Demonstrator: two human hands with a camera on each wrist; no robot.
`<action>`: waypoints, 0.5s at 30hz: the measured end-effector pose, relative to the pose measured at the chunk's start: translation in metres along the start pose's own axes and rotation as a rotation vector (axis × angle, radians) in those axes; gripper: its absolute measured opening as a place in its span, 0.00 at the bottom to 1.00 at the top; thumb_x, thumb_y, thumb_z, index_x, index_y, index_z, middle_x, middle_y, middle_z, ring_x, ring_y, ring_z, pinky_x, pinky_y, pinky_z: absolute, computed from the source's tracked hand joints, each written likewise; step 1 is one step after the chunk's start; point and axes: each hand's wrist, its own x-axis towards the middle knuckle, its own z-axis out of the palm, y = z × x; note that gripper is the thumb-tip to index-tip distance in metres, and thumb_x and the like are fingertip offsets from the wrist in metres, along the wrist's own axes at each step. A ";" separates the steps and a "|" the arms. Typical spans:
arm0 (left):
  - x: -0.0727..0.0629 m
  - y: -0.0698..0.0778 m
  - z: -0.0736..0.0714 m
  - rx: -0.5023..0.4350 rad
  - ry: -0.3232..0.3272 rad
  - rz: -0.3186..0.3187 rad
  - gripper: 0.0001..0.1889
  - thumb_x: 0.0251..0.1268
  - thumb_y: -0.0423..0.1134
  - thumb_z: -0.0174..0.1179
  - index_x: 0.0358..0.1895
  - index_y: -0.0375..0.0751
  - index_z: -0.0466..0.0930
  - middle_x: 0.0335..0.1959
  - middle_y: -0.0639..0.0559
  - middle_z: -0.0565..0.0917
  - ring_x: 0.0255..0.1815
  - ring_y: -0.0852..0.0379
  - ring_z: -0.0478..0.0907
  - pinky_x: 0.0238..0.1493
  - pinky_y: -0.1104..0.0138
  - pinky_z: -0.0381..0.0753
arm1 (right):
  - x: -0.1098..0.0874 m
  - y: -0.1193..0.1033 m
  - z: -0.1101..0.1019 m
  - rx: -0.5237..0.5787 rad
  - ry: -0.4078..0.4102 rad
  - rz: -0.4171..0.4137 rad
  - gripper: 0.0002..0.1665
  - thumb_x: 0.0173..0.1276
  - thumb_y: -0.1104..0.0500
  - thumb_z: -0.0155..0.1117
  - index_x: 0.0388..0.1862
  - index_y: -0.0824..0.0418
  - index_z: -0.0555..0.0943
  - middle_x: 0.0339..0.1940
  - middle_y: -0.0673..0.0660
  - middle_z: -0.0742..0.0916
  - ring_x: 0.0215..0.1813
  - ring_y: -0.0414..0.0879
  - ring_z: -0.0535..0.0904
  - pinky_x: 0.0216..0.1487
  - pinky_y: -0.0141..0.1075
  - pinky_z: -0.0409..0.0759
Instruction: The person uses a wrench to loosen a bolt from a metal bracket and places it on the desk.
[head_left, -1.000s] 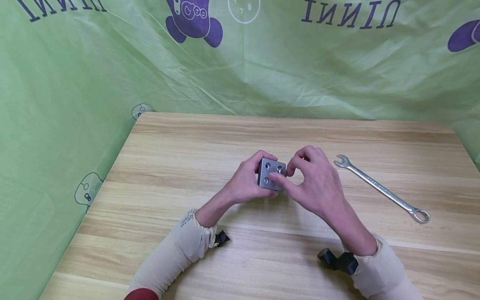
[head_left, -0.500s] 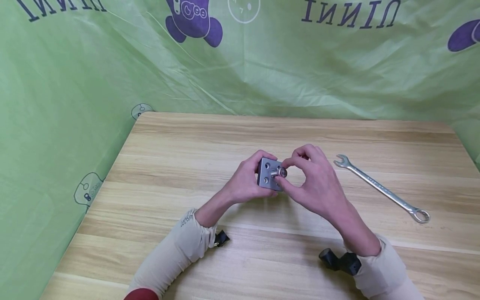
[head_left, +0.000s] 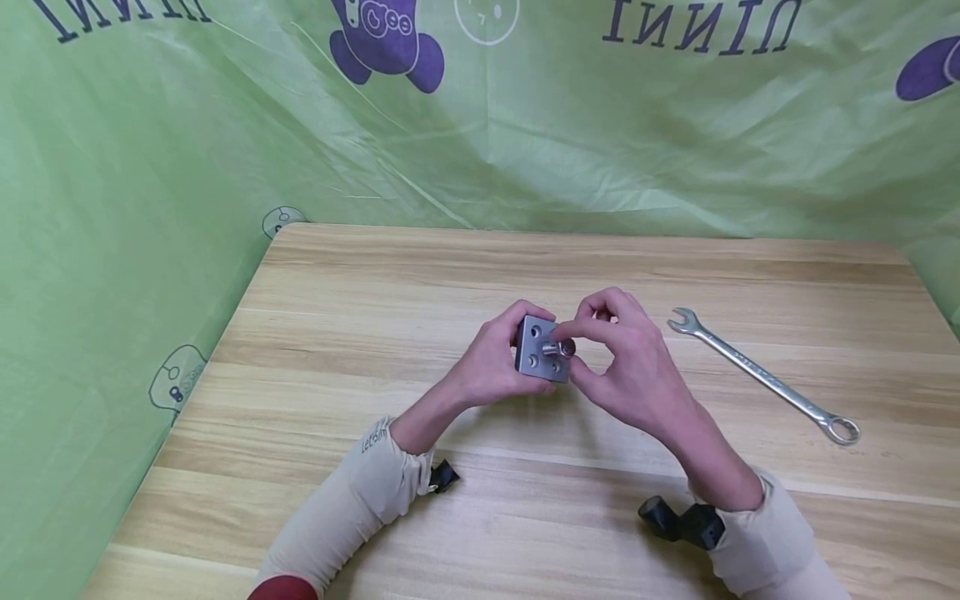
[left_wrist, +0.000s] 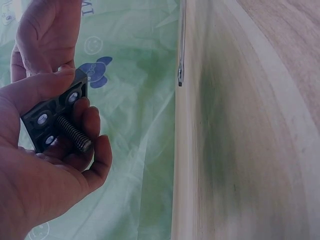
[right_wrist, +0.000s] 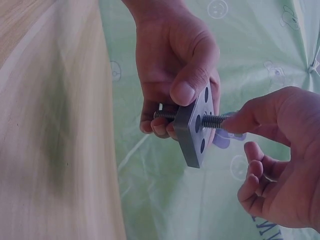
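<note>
In the head view my left hand [head_left: 491, 358] grips a square grey metal plate [head_left: 527, 347] by its edges, above the table. Holes sit near its corners. A silver bolt [head_left: 567, 348] runs through its middle, head towards my right side. My right hand [head_left: 637, 358] has its thumb and index finger at the bolt head, which they partly hide in the right wrist view; its other fingers are curled loosely. Seen by the left wrist camera, the bolt's threaded end [left_wrist: 74, 132] sticks out from the plate's dark recessed back [left_wrist: 54, 107], among the left fingers.
A combination wrench [head_left: 757, 375] lies slanted on the wood-grain table [head_left: 337, 333], to the right of the hands. Behind and left of the table hangs a green printed cloth [head_left: 562, 150]. Black wrist cameras, such as one at the right cuff [head_left: 678, 523], jut out over the tabletop.
My right thumb and index finger have shifted around the bolt head, the thumb moving back and the index finger forward over it. The left hand and plate stay put.
</note>
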 end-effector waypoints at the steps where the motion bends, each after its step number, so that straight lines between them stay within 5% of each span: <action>1: 0.000 0.000 0.000 -0.002 0.000 0.000 0.38 0.38 0.26 0.76 0.59 0.36 0.71 0.48 0.39 0.83 0.39 0.59 0.78 0.45 0.71 0.77 | 0.000 0.000 0.000 0.000 -0.005 0.000 0.17 0.47 0.74 0.68 0.34 0.57 0.89 0.35 0.56 0.77 0.41 0.45 0.70 0.44 0.32 0.65; 9: 0.000 0.000 0.000 0.005 0.013 0.004 0.37 0.38 0.26 0.76 0.58 0.37 0.72 0.48 0.39 0.84 0.40 0.58 0.79 0.44 0.71 0.78 | 0.000 -0.003 -0.003 -0.098 -0.064 0.110 0.21 0.47 0.58 0.78 0.43 0.57 0.85 0.41 0.57 0.80 0.46 0.50 0.74 0.42 0.41 0.69; 15: 0.000 0.001 0.000 0.010 0.006 0.010 0.37 0.39 0.26 0.76 0.59 0.36 0.71 0.46 0.38 0.85 0.38 0.58 0.80 0.43 0.71 0.78 | -0.001 -0.005 0.000 -0.199 -0.034 0.190 0.21 0.49 0.44 0.79 0.29 0.57 0.82 0.39 0.56 0.80 0.44 0.51 0.74 0.34 0.39 0.69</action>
